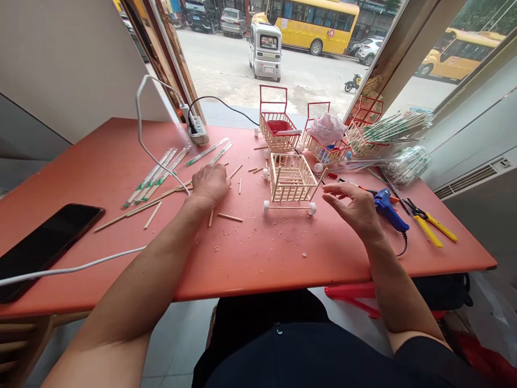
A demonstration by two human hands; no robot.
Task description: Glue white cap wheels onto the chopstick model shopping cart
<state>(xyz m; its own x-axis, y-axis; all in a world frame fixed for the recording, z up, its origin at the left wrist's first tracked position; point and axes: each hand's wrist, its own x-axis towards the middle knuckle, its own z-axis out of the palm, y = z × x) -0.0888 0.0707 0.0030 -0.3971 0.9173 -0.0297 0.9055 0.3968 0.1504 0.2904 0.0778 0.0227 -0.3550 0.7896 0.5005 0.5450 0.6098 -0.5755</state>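
Observation:
My left hand rests low among loose wooden sticks on the table, its fingers curled down and their tips hidden, so what they hold cannot be made out. My right hand is held just right of a small unpainted stick cart, thumb and fingers apart, with nothing seen between them. The cart has slatted sides and white wheels, and thin sticks rise from its near corners. Short stick offcuts and crumbs lie around it.
Behind stand carts with red trim, one holding pink cloth. Wrapped chopsticks lie left, near a phone and white cable. A blue glue gun and yellow-handled pliers lie right on the orange table.

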